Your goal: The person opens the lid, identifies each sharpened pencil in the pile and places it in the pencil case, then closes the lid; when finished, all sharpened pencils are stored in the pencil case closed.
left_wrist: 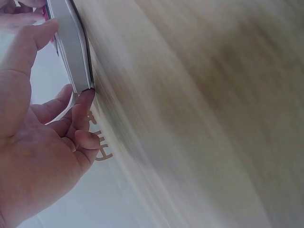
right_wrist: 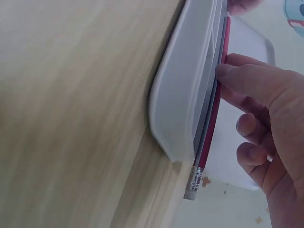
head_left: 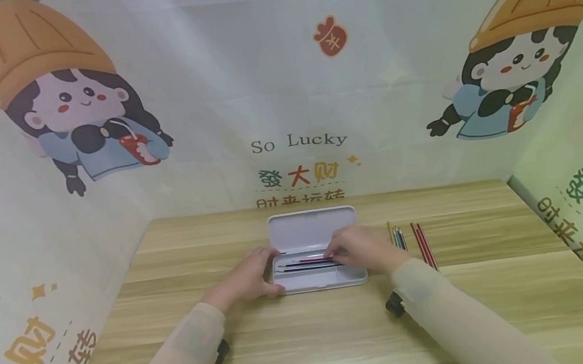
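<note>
A white pencil case [head_left: 307, 280] lies on the table with its lid [head_left: 297, 232] raised at the back. Several pencils [head_left: 300, 268] lie lengthwise inside it. My left hand [head_left: 250, 275] grips the case's left end, thumb at the front edge and fingers at the back corner, as the left wrist view shows too. Over the right part of the case, my right hand [head_left: 359, 249] pinches a red pencil [right_wrist: 211, 116] between thumb and fingers. Its silver-banded eraser end [right_wrist: 193, 183] sticks out past the case's right end in the right wrist view, and the pencil lies along the tray.
To the right of the case, red pencils [head_left: 423, 244] lie on the wooden table [head_left: 483, 280]. A small group of other pencils [head_left: 398, 237] sits beside them, partly behind my right forearm. Printed cloth [head_left: 208, 96] hangs behind the table and along both sides.
</note>
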Available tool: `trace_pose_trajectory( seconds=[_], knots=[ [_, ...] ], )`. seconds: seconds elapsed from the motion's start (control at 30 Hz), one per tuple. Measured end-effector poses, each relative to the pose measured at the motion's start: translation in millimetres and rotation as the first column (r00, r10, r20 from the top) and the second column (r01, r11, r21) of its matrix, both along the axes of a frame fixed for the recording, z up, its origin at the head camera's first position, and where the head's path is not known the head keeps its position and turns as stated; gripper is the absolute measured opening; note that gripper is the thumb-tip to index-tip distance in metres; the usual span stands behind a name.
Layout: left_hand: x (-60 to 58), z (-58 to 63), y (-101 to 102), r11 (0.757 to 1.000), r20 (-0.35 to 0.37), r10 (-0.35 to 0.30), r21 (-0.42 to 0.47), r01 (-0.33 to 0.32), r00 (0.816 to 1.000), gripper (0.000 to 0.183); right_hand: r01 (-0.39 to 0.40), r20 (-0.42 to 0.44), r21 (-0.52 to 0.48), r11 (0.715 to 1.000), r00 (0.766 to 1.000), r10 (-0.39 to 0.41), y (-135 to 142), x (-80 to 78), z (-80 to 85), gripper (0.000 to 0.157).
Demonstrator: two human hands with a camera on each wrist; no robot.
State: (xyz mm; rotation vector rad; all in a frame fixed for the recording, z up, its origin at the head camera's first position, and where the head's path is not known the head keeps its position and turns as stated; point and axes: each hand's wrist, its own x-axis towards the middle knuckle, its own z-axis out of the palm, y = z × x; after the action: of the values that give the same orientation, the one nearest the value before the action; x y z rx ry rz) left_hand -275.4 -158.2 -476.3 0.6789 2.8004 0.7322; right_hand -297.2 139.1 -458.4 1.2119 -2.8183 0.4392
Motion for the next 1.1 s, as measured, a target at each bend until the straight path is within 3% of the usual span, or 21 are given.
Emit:
trace_pose_trajectory(
  seconds=[0.23,0.43,0.8,1.1],
  knots=[
    [-0.5,0.0,0,1.0,-0.008,-0.009,-0.004,0.009,1.0,0.083,-0.021,0.007,0.007,1.0,1.0,0.021,-16,-8.4,-3.1,0.016],
    [-0.4,-0.5,0,1.0,-0.004,-0.008,0.003,0.008,1.0,0.082,0.005,0.038,0.039,0.999,0.999,-0.006,-26,-12.3,-6.9,0.017],
    [-0.4,-1.4,0,1.0,-0.008,-0.006,-0.001,0.006,1.0,0.081,0.009,0.024,0.019,1.0,1.0,-0.01,-31,-10.0,-11.1,0.015],
    [-1.6,-4.1,-1,1.0,-0.015,-0.003,-0.005,0.002,1.0,0.082,0.13,0.022,-0.074,0.989,0.991,-0.129,-10,5.5,-7.6,0.015]
  ],
)
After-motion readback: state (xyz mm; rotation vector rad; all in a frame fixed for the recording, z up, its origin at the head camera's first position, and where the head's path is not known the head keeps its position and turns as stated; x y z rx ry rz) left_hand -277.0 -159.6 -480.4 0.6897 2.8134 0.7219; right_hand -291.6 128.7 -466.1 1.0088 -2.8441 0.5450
